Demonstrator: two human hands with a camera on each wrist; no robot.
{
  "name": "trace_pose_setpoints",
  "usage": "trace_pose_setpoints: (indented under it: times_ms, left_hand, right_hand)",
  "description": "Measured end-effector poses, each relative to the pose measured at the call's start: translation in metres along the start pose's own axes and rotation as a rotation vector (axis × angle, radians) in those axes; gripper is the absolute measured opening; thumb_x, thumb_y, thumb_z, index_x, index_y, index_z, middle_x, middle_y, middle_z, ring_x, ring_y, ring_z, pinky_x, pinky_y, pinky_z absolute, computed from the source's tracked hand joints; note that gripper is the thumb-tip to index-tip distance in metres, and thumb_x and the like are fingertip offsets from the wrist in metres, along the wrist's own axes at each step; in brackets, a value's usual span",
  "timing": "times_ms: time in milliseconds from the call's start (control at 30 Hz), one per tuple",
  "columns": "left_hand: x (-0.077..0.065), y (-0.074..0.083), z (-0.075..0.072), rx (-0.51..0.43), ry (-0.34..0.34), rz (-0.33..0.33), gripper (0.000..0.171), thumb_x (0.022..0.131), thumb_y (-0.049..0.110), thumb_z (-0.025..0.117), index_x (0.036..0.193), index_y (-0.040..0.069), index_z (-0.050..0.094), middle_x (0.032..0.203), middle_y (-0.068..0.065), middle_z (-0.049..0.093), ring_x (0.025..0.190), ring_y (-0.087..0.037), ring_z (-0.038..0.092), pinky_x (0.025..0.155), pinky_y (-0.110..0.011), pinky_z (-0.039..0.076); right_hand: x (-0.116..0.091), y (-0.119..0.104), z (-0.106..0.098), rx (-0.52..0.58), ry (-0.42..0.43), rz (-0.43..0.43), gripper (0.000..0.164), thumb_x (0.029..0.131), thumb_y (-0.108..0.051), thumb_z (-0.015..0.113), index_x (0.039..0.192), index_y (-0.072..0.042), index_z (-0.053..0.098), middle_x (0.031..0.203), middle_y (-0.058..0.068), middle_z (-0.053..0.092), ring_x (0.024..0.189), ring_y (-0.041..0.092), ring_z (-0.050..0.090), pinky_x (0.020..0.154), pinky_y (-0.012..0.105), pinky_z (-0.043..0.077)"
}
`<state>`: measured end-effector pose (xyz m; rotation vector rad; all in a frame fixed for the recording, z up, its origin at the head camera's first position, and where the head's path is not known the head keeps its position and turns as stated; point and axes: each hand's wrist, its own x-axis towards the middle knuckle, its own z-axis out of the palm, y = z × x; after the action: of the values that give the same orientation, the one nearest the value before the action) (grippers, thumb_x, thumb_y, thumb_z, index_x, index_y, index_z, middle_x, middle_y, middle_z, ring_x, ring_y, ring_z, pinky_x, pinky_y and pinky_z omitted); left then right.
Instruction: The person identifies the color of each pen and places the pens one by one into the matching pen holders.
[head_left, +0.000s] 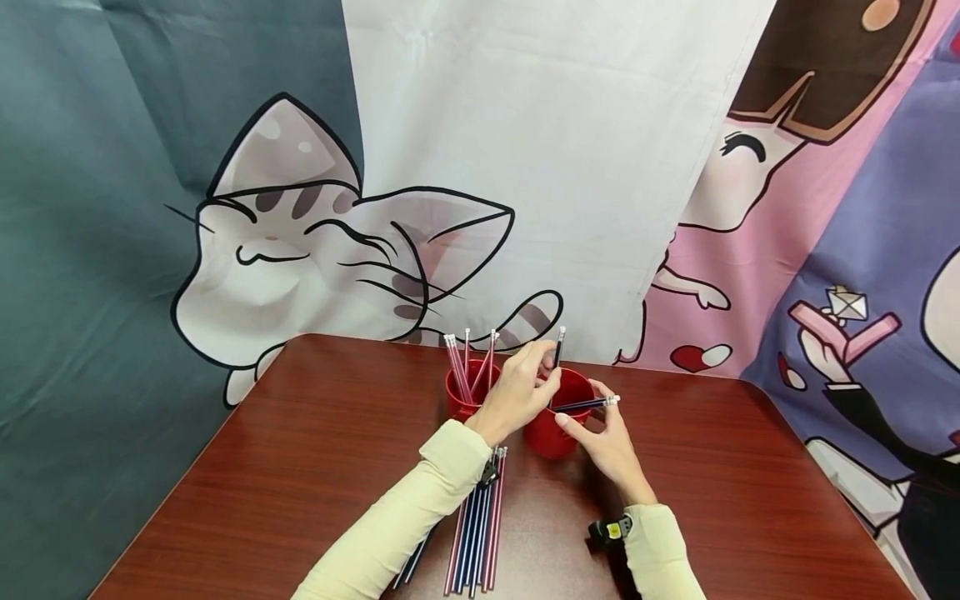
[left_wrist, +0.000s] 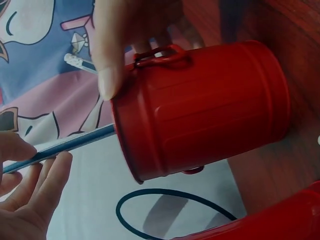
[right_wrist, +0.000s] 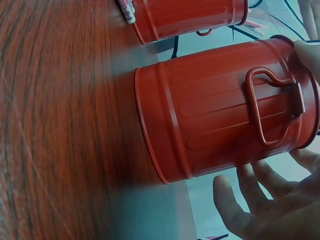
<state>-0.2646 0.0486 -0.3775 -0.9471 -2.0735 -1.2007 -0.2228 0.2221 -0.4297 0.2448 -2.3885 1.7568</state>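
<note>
My left hand (head_left: 520,390) pinches a dark blue pencil (head_left: 559,346), its white eraser end up. In the left wrist view this pencil (left_wrist: 85,139) runs past the rim into a small red metal bucket (left_wrist: 215,105) with wire side handles. My right hand (head_left: 613,446) grips that bucket (head_left: 551,433) at the rim, thumb in front and fingers round the far side. Another dark pencil (head_left: 585,406) leans out over the rim beside the right hand. To the left, partly behind my left hand, a second red bucket (head_left: 453,407) holds several pink pencils (head_left: 459,371).
Below the buckets, dark blue and pink pencils (head_left: 474,542) lie in a row on the brown wooden table (head_left: 315,467). My left sleeve covers part of other dark pencils (head_left: 412,562). A cartoon-printed cloth (head_left: 555,167) hangs behind the table's far edge.
</note>
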Motion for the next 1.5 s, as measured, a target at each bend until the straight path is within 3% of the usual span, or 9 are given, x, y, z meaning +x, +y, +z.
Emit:
trace_pose_setpoints:
  times_ms: [100, 500, 700, 1000, 1267, 1500]
  left_hand:
    - [-0.003, -0.004, 0.002, 0.002, -0.029, 0.016, 0.027, 0.083, 0.001, 0.058, 0.110, 0.000, 0.053, 0.085, -0.007, 0.053, 0.072, -0.015, 0.059, 0.067, -0.026, 0.054]
    - [-0.023, -0.016, 0.008, 0.050, -0.096, 0.008, 0.028, 0.083, 0.004, 0.058, 0.111, 0.005, 0.054, 0.083, -0.002, 0.054, 0.072, -0.009, 0.055, 0.066, -0.013, 0.047]
    - [-0.031, -0.021, 0.012, 0.061, -0.127, 0.000, 0.032, 0.084, 0.006, 0.059, 0.116, 0.007, 0.054, 0.082, 0.000, 0.054, 0.075, -0.008, 0.053, 0.067, -0.013, 0.044]
    - [-0.033, -0.020, 0.015, 0.103, -0.122, -0.015, 0.032, 0.083, 0.009, 0.060, 0.114, 0.009, 0.055, 0.082, 0.001, 0.055, 0.075, -0.006, 0.054, 0.070, -0.011, 0.045]
    - [-0.034, -0.021, 0.016, 0.071, -0.125, -0.054, 0.032, 0.081, 0.008, 0.061, 0.111, 0.003, 0.054, 0.085, -0.002, 0.056, 0.075, -0.009, 0.057, 0.071, -0.011, 0.046]
    - [-0.034, -0.021, 0.017, 0.046, -0.127, -0.068, 0.032, 0.082, 0.009, 0.062, 0.112, 0.005, 0.053, 0.087, -0.004, 0.056, 0.078, -0.010, 0.057, 0.073, -0.013, 0.048]
  right_hand:
    - [0.000, 0.000, 0.000, -0.011, 0.002, 0.003, 0.072, 0.080, -0.021, 0.071, 0.139, -0.011, 0.031, 0.134, 0.017, 0.042, 0.114, 0.037, 0.042, 0.093, 0.057, 0.039]
    - [0.002, 0.001, 0.001, -0.030, 0.018, -0.032, 0.072, 0.079, -0.021, 0.072, 0.138, -0.009, 0.032, 0.133, 0.019, 0.042, 0.110, 0.038, 0.046, 0.091, 0.054, 0.041]
    - [0.001, 0.001, 0.001, -0.030, 0.019, -0.024, 0.072, 0.079, -0.021, 0.071, 0.138, -0.009, 0.032, 0.133, 0.018, 0.042, 0.111, 0.037, 0.045, 0.092, 0.054, 0.040]
    - [0.000, 0.000, 0.001, -0.032, 0.021, -0.025, 0.071, 0.080, -0.020, 0.071, 0.138, -0.009, 0.032, 0.133, 0.019, 0.042, 0.112, 0.037, 0.045, 0.093, 0.054, 0.040]
    - [0.000, 0.001, 0.002, -0.030, 0.024, -0.043, 0.070, 0.080, -0.019, 0.071, 0.137, -0.008, 0.033, 0.131, 0.018, 0.044, 0.109, 0.035, 0.046, 0.091, 0.052, 0.041]
    - [-0.001, 0.001, 0.000, -0.014, 0.016, -0.035, 0.069, 0.080, -0.019, 0.071, 0.137, -0.010, 0.033, 0.132, 0.018, 0.043, 0.110, 0.036, 0.045, 0.091, 0.055, 0.040]
